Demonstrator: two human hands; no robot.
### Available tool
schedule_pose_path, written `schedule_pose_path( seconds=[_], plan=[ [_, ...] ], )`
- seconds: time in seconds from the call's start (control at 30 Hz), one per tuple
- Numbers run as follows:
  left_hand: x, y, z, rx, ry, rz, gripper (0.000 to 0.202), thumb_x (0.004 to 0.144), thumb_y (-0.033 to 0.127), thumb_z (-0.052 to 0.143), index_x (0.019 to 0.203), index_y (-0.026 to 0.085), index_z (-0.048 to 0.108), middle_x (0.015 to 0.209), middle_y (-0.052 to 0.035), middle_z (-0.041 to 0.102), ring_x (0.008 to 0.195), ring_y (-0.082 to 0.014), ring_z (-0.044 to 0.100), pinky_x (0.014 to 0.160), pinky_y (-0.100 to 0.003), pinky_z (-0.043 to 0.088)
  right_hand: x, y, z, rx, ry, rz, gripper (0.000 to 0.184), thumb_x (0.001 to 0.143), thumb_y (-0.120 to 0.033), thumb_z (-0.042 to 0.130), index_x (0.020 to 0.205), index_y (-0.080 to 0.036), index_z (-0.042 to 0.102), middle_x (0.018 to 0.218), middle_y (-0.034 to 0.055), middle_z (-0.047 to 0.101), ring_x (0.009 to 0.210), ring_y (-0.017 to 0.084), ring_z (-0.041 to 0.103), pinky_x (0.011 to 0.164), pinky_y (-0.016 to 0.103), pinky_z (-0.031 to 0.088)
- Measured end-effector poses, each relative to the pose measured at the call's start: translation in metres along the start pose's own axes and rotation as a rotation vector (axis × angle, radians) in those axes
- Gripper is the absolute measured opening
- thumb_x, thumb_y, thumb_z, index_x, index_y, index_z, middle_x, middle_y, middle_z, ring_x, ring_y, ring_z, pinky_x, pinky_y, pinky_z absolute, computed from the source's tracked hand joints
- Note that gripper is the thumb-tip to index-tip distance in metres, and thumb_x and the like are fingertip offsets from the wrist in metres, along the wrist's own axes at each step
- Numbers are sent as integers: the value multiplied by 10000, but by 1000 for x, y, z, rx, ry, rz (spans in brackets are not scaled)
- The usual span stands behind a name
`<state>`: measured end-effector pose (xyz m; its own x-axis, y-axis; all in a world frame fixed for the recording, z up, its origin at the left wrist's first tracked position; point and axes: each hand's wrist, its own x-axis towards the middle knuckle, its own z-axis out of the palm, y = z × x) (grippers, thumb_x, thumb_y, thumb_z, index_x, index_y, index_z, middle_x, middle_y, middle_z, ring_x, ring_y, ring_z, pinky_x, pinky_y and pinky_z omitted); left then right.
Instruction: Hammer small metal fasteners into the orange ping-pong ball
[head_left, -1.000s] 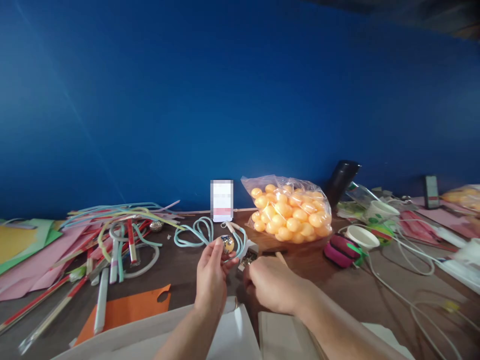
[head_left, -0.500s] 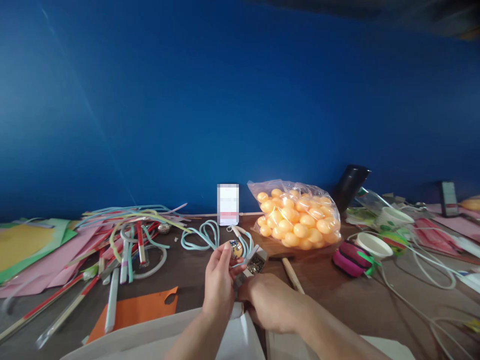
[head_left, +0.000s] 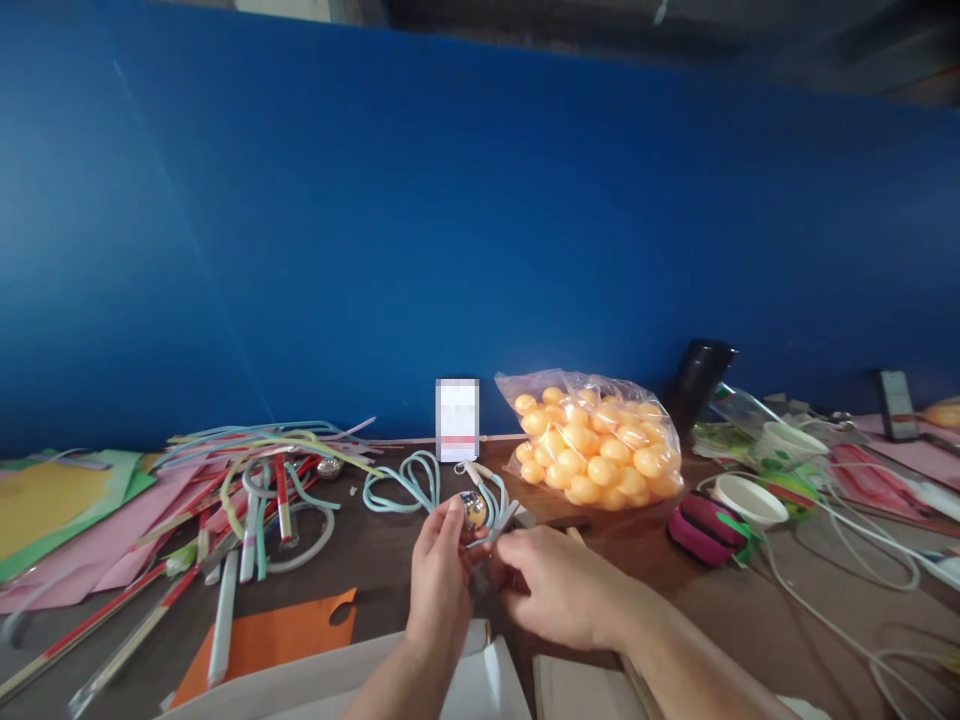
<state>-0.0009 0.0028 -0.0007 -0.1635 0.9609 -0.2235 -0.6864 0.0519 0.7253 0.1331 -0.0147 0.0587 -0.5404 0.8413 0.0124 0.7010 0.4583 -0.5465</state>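
My left hand [head_left: 439, 570] is closed around a shiny round metallic ball [head_left: 472, 510], its thumb on the near side. Close beside it, my right hand [head_left: 559, 585] has its fingers curled together; whatever they pinch, if anything, is hidden. A small grey box [head_left: 525, 517] shows only a corner behind the right knuckles. Just beyond both hands lies a pale blue cord [head_left: 495, 490] with a white end piece. Another looped blue cord [head_left: 405, 480] is to the left. White sheets [head_left: 450, 680] lie beneath my forearms.
A clear bag of orange balls [head_left: 600, 440] stands behind my right hand. To the right are a magenta pouch [head_left: 705, 525], a white cup [head_left: 750, 498] and loose cables. Coloured tubes and sticks [head_left: 262, 490] and an orange sheet [head_left: 277, 640] lie left. A blue wall [head_left: 450, 220] closes the back.
My right hand has moved slightly up and forward, now covering most of the small box that showed its contents before. My left hand keeps the ball. The view has tilted up a little.
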Motion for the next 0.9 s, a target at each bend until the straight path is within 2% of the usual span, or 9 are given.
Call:
schedule_pose_path(
  seconds=[0.13,0.27,0.4,0.53,0.67,0.77,0.9],
  plan=[
    [-1,1,1,-19,-30,-3,326,699,367,772,885,145,623,745,-16,631,614,-120,598,540,-230,481,1,2,-5,316,31,82,123,762,-112,523,776,-199,609,667,-4,690,566,147,658,516,211,472],
    [-4,4,3,-20,-39,3,307,694,362,774,848,135,637,707,-9,624,595,-104,574,526,-216,463,6,3,-5,637,38,117,36,823,-209,578,813,-188,605,621,-29,634,506,113,616,478,211,525],
    [-4,5,3,-23,-48,9,298,691,358,776,842,137,644,710,-10,627,606,-107,575,531,-219,467,12,8,-10,865,95,88,139,812,-290,683,805,-158,639,579,-30,621,494,98,591,503,220,532],
    [-2,4,2,-10,-83,1,296,712,378,756,836,135,640,737,-36,647,640,-132,596,556,-247,487,14,15,-9,1039,157,45,167,809,-299,719,805,-149,645,693,5,683,540,96,624,508,202,528],
    [-1,3,1,-17,-82,-1,280,725,369,748,846,141,639,748,-35,655,646,-133,605,564,-246,491,15,17,-4,1170,180,32,157,823,-286,718,808,-155,632,589,-25,654,493,86,593,456,173,507],
    [-2,3,1,-17,-81,0,272,730,364,745,851,144,640,757,-33,659,658,-136,614,565,-245,495,16,16,-1,1243,190,33,160,814,-283,732,817,-159,631,589,-33,655,466,72,579,448,163,506],
    [-2,2,1,-10,-86,0,294,717,375,754,850,135,650,760,-46,663,653,-137,613,572,-249,502,17,14,0,1307,209,39,171,785,-259,757,743,-137,645,703,2,697,471,54,593,460,144,503]
  ],
)
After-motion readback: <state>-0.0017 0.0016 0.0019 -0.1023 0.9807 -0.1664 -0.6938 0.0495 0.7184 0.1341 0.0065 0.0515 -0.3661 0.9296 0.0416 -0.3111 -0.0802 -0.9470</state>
